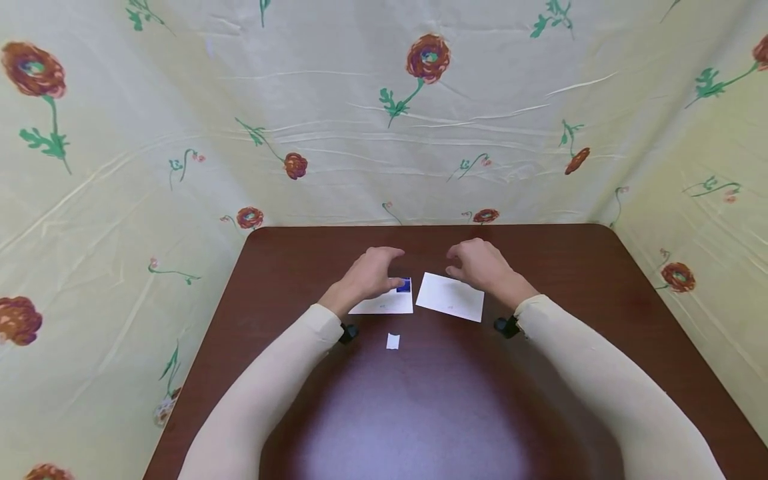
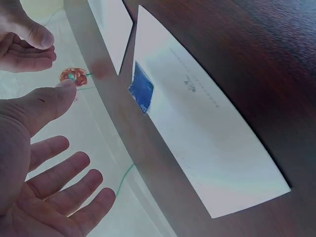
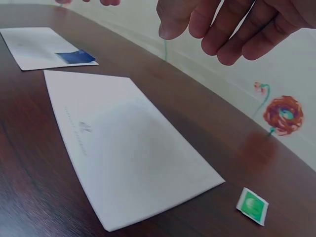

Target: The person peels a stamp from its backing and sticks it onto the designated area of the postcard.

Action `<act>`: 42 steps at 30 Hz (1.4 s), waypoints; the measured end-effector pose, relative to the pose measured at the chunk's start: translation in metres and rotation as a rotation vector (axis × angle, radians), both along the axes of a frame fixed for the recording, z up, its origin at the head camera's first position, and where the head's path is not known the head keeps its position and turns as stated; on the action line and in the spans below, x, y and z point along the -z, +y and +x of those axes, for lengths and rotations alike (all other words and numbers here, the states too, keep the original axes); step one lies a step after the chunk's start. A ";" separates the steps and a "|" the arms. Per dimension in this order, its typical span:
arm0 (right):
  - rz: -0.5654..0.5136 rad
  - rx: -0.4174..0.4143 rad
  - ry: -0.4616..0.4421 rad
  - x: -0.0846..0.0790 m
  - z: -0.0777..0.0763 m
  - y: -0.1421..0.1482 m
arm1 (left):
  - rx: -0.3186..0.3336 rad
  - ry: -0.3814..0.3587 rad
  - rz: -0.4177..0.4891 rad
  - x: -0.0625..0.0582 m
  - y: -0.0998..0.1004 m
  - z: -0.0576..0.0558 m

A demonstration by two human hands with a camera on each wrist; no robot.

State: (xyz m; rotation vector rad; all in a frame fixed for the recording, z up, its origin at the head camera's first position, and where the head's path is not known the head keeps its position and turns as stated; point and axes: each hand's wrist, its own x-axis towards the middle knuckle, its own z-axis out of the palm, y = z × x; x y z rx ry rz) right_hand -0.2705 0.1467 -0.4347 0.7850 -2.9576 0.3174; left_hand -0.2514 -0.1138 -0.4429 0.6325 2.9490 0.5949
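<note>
Aloft, both hands (image 1: 369, 273) near envelopes (image 1: 451, 297).

Left envelope (image 1: 384, 306) lies beside right envelope (image 1: 450, 297) — paper slip (image 1: 393, 341) before the left.

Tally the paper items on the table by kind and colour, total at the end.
Large white cards: 2 (left card, right card)
Blue stamp-like piece, at the left card's edge: 1
Green stamp-like piece, beyond the right card: 1
Small white slip: 1
Total: 5
</note>
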 end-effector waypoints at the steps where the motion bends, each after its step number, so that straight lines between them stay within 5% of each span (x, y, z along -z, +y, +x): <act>1: -0.001 0.004 -0.001 -0.001 0.000 0.003 | 0.007 0.003 -0.009 0.000 0.002 0.000; 16: 0.018 0.042 -0.021 -0.001 -0.002 0.038 | 0.154 0.081 -0.115 0.004 0.031 -0.005; 24: 0.029 0.069 -0.039 0.003 -0.003 0.052 | 0.185 0.044 -0.131 0.012 0.045 -0.005; 42: 0.044 0.109 -0.094 0.013 -0.001 0.077 | 0.245 0.096 -0.223 0.033 0.066 -0.007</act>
